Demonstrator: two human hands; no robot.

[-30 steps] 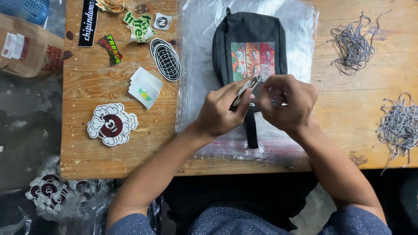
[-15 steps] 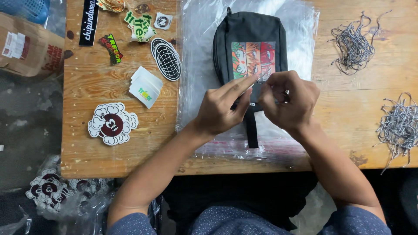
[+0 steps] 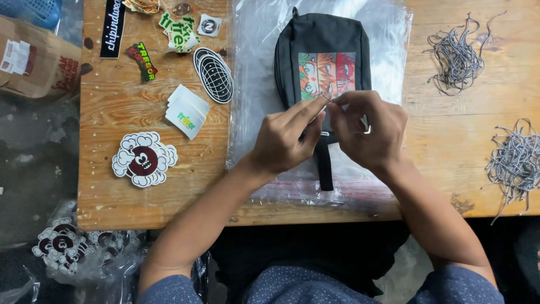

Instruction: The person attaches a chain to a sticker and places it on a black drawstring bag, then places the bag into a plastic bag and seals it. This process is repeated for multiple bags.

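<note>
Both hands have lifted slightly: left hand point(image 3: 287, 138) and right hand point(image 3: 368, 129) pinch a thin cord point(image 3: 328, 99) over the black bag point(image 3: 322, 67), mid-desk point(image 3: 112, 191). Cord seems unattached yet; threading remains.

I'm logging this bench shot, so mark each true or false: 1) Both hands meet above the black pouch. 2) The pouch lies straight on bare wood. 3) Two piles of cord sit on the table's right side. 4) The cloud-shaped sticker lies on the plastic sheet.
1) True: the left hand and right hand pinch together over the black pouch.
2) False: it lies on a clear plastic sheet.
3) True: an upper cord pile and a lower cord pile.
4) False: the cloud-shaped sticker lies on the wooden table.
</note>
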